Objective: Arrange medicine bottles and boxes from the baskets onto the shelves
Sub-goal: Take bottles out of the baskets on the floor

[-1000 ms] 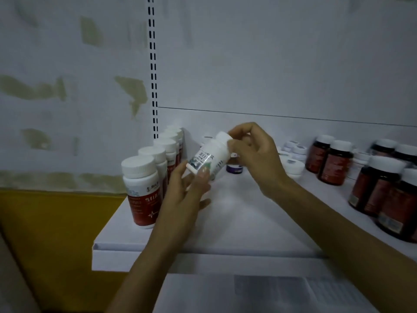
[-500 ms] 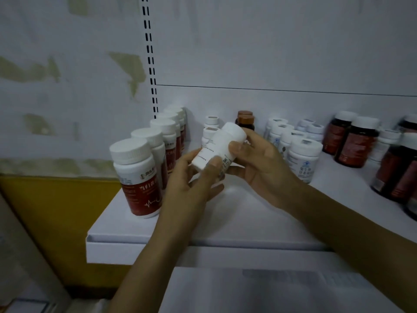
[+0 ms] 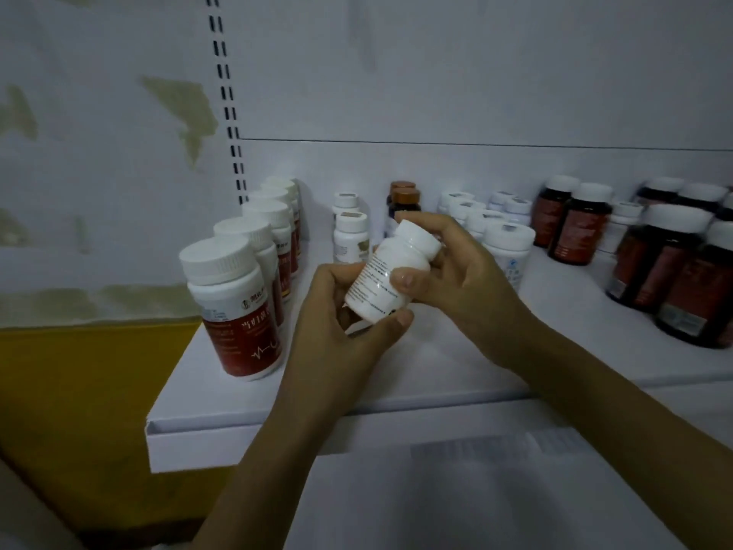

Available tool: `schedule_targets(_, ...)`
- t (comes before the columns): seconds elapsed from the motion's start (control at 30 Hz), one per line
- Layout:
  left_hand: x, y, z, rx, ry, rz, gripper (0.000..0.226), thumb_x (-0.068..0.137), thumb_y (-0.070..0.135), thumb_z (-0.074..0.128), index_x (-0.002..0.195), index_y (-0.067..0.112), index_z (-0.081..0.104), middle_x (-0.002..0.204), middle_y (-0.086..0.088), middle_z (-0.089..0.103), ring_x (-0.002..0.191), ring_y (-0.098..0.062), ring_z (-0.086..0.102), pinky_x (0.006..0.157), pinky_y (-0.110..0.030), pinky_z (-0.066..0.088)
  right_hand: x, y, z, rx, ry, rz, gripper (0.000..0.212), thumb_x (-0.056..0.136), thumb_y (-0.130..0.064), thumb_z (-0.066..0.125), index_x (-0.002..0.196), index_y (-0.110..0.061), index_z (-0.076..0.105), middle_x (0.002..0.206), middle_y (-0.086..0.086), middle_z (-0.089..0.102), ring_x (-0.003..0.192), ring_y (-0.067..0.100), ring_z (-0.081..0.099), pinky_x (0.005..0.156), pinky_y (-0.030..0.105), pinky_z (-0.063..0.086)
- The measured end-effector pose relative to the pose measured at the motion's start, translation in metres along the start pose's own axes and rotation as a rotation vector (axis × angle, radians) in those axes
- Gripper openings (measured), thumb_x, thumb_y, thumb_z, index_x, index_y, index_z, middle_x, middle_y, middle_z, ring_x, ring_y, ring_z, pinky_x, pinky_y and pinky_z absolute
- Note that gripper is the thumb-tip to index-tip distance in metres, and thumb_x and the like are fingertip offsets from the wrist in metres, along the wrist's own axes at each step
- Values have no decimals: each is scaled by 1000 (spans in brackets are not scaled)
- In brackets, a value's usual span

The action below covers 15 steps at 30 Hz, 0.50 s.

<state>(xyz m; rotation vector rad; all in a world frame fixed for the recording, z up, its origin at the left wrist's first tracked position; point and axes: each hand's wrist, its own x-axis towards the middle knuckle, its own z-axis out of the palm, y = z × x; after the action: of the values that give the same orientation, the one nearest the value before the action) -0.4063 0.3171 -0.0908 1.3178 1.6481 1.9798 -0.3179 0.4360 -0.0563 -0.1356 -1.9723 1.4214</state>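
Note:
A small white medicine bottle (image 3: 390,271) with fine print on its label is held tilted above the white shelf (image 3: 436,359), cap toward the back right. My left hand (image 3: 341,331) cups its base from below, thumb on the lower edge. My right hand (image 3: 456,279) grips its upper part, thumb pressed on the label and fingers curled round the cap end. No basket is in view.
A row of white-capped bottles with red labels (image 3: 234,303) stands at the shelf's left edge. Small white bottles (image 3: 350,236), brown-capped ones (image 3: 404,200) and more white ones (image 3: 509,248) line the back. Dark amber bottles (image 3: 658,264) crowd the right. A lower shelf (image 3: 476,490) lies below.
Both hands have drawn the white bottle lower and nearer to me and turned it, so its printed side faces up. The camera has tilted, and more of the back row shows.

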Motion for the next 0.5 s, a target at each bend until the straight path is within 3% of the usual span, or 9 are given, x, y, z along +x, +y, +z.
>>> schedule_targets(0.17, -9, 13, 2, -87, -312, 94, 47, 66, 24, 74, 109, 20, 56, 102, 10, 67, 92, -6, 66, 72, -17, 54, -65, -24, 6, -20, 344, -31, 47, 72, -16, 68, 114, -27, 52, 98, -11, 68, 92, 6, 68, 70, 19, 55)
schedule_targets(0.33, -52, 26, 48, -184, -576, 150, 55, 64, 33, 82, 113, 25, 58, 105, 16, 66, 90, -5, 68, 69, -17, 55, -162, -39, 10, -2, 762, -38, 52, 74, -32, 77, 122, -29, 57, 117, 4, 66, 106, 17, 65, 77, 26, 55)
schedule_targets(0.43, -89, 31, 98, -249, -768, 123, 48, 67, 37, 77, 110, 28, 60, 103, 13, 69, 86, -7, 69, 64, -19, 56, -225, -51, 5, 31, 1049, 38, 64, 64, -53, 79, 120, -27, 62, 114, 1, 69, 104, 18, 67, 73, 26, 55)
schedule_targets(0.5, -117, 36, 138, -302, -861, 18, 34, 70, 39, 78, 98, 30, 62, 91, 10, 72, 75, -10, 71, 58, -20, 55, -269, -61, -5, -13, 1217, 98, 50, 74, -57, 69, 115, -29, 65, 112, -2, 70, 102, 17, 68, 74, 29, 55)
